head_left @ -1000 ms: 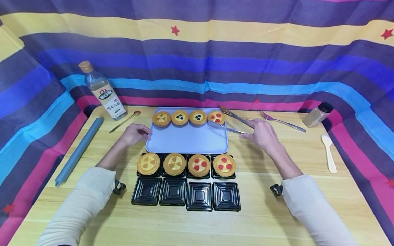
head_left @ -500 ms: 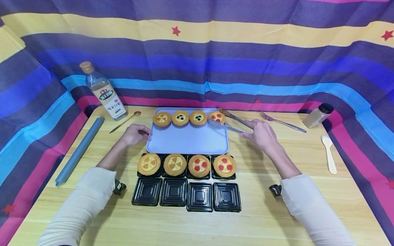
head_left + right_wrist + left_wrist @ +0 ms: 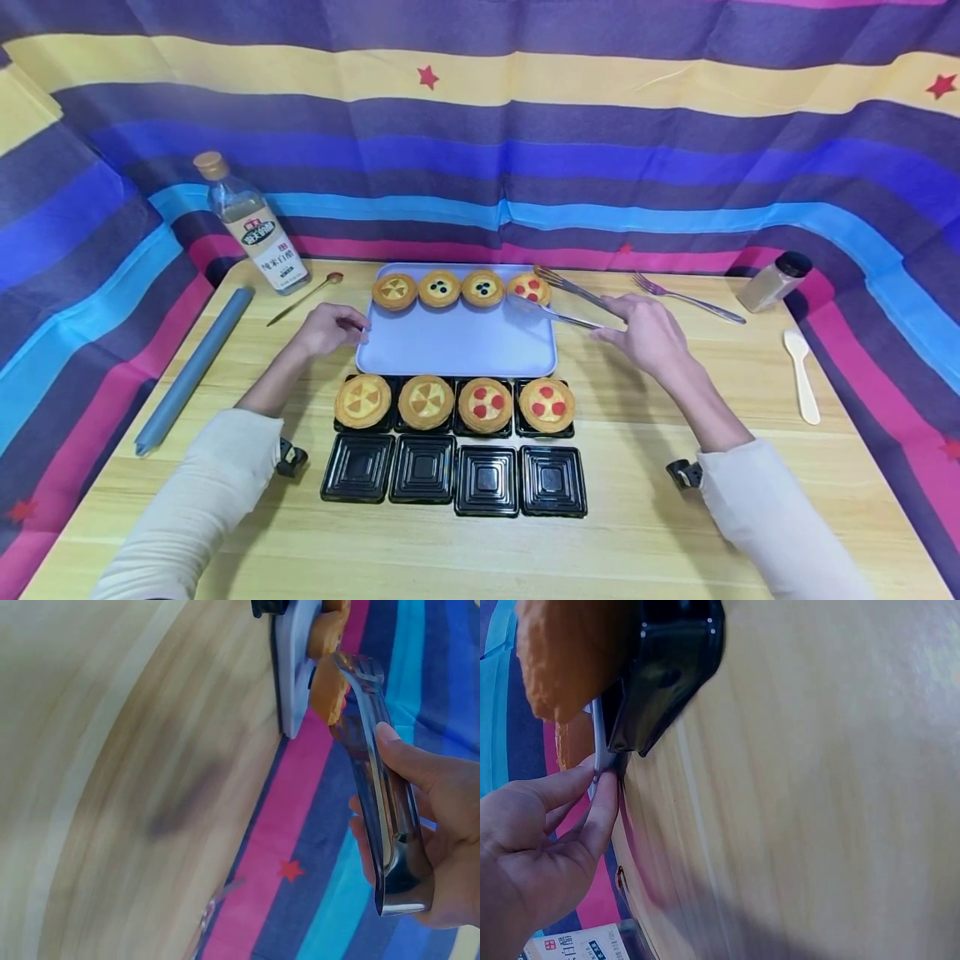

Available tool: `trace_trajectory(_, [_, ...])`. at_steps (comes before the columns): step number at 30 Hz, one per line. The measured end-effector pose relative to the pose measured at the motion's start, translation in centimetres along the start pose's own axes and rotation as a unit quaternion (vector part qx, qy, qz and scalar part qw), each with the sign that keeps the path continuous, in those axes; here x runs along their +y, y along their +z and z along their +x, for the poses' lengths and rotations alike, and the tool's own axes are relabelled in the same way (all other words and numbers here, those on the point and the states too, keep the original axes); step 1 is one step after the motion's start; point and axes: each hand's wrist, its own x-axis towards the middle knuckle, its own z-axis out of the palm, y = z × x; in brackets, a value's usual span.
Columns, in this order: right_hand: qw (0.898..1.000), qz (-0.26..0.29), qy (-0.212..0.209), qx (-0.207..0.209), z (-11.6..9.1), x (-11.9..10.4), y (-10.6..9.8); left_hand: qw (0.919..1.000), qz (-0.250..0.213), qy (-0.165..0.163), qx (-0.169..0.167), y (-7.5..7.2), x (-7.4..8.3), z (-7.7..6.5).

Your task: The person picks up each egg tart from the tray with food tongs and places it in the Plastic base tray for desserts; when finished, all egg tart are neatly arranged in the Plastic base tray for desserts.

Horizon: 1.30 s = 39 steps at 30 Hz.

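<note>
My left hand (image 3: 327, 328) pinches the left edge of a pale lavender tray (image 3: 453, 343) between thumb and fingers; the left wrist view shows this grip closely. On the tray's far side stand several tarts in a row: one with a wedge pattern (image 3: 393, 291), two with dark berries (image 3: 439, 287), and one with red pieces (image 3: 528, 288) at the right end. My right hand (image 3: 649, 335) grips metal tongs (image 3: 573, 288). Their spread tips lie on either side of the red-topped tart; whether they touch it I cannot tell.
In front of the tray, black square containers (image 3: 422, 468) form two rows; the farther row carries tarts (image 3: 426, 402). A vinegar bottle (image 3: 258, 229), small spoon (image 3: 306, 297) and grey-blue roll (image 3: 197, 367) are left. A fork (image 3: 686, 297), shaker jar (image 3: 776, 280) and white spoon (image 3: 802, 375) are right.
My right hand has shifted slightly to the right along the tongs' handle end, while the tips stay around the red-topped tart. The left hand and tray have not moved.
</note>
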Motion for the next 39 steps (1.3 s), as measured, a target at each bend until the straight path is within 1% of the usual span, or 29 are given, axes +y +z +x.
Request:
trace_trajectory(6, [0.999, -0.001, -0.026, 0.018, -2.4, -0.6, -1.1, 1.0000, -0.002, -0.005, -0.002, 0.1, 0.0, 0.0])
trace_trajectory(12, [0.997, 0.010, -0.065, 0.038, -5.3, -0.9, -2.8, 1.0000, -0.001, 0.000, 0.000, 0.2, 0.0, 0.1])
trace_trajectory(17, [0.994, 0.023, -0.098, 0.049, -8.0, -0.4, -3.8, 1.0000, -0.003, 0.000, -0.003, 0.1, 0.0, 0.1])
trace_trajectory(21, [0.990, 0.024, -0.121, 0.061, -9.9, 0.2, -4.2, 1.0000, -0.002, 0.000, -0.004, 0.0, 0.0, 0.1])
trace_trajectory(25, [0.987, 0.015, -0.144, 0.070, -11.7, 0.8, -4.3, 1.0000, 0.001, 0.001, -0.004, -0.1, 0.0, 0.1])
trace_trajectory(28, [0.984, 0.012, -0.162, 0.069, -12.9, 1.2, -4.1, 1.0000, 0.004, 0.002, -0.002, -0.1, 0.1, 0.1])
trace_trajectory(31, [0.982, 0.020, -0.176, 0.062, -14.2, 1.7, -3.7, 1.0000, 0.006, 0.002, -0.001, 0.0, 0.1, 0.1])
trace_trajectory(35, [0.984, 0.028, -0.173, 0.043, -15.5, 2.1, -3.1, 1.0000, 0.003, 0.000, -0.002, 0.1, 0.2, 0.1])
trace_trajectory(39, [0.986, 0.035, -0.163, 0.024, -16.3, 2.3, -2.5, 1.0000, 0.006, 0.001, -0.002, 0.1, 0.3, 0.1])
